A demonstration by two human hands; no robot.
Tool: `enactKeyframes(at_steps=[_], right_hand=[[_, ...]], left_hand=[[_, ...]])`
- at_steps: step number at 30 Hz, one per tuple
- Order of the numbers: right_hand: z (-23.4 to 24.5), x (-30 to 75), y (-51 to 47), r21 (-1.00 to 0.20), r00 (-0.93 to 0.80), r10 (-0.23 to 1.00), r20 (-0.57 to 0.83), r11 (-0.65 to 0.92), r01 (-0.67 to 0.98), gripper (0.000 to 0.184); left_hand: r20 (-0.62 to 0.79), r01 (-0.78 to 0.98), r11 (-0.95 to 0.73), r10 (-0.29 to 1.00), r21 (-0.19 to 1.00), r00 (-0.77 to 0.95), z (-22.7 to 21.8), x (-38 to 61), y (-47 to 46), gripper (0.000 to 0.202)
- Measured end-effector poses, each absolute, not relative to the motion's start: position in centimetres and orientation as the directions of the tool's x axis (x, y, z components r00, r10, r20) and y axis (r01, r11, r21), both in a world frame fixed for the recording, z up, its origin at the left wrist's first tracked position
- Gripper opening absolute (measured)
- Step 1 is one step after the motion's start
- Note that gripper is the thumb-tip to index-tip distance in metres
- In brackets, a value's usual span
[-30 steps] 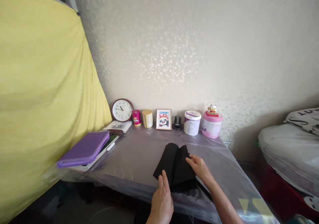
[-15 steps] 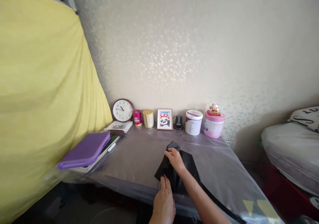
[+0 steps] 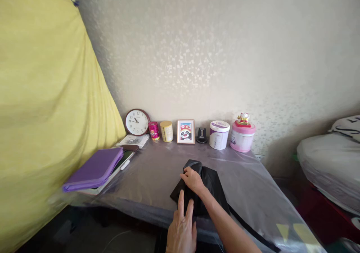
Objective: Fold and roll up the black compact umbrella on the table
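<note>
A folded black cloth [image 3: 209, 187] lies near the front edge of a table covered in clear plastic sheet [image 3: 157, 170]. My right hand [image 3: 192, 181] rests on the cloth's left half, fingers bent down onto the fabric, the forearm crossing over the cloth. My left hand [image 3: 182, 228] is at the near edge, fingers stretched out flat with the tips touching the cloth's near left corner. A black strap [image 3: 247, 228] trails from the cloth toward the lower right.
Along the wall stand a round clock [image 3: 137, 122], a red tin [image 3: 153, 130], a gold tin [image 3: 166, 131], a framed panda picture [image 3: 185, 131], a white tub [image 3: 219, 134] and a pink tub [image 3: 242, 137]. A purple folder [image 3: 95, 169] lies at the left; yellow fabric [image 3: 42, 114] hangs beside it.
My right hand crossed from the cloth's right side to its left half, folding fabric over. My left hand's fingers have spread and straightened on the near corner.
</note>
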State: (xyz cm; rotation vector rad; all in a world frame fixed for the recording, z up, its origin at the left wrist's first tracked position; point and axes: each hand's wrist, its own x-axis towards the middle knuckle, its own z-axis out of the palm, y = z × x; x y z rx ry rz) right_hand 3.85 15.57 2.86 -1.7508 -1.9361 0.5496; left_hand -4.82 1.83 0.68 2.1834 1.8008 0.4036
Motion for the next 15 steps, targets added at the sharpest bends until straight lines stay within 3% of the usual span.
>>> enactKeyframes(at_steps=[4, 9, 12, 15], right_hand=[[3.2, 3.3, 15.7, -0.565, -0.109, 0.993, 0.054, 0.121, 0.816, 0.024], [3.6, 3.6, 15.3, -0.589, -0.202, 0.978, 0.056, 0.195, 0.784, 0.023], [4.1, 4.5, 13.8, -0.672, -0.402, 0.906, 0.129, 0.379, 0.637, 0.021], [4.2, 5.7, 12.2, -0.603, -0.528, 0.786, 0.321, 0.599, 0.526, 0.025]], left_hand=[[-0.025, 0.889, -0.243, 0.962, 0.387, 0.273, 0.9, -4.8, 2.4, 0.073], [-0.051, 0.879, -0.210, 0.965, 0.429, 0.256, 0.2, -4.3, 3.3, 0.087], [-0.115, 0.909, -0.165, 0.968, 0.382, 0.224, 0.3, -3.9, 3.4, 0.089], [-0.173, 0.928, -0.141, 0.962, 0.344, 0.210, 0.7, -3.6, 3.4, 0.089]])
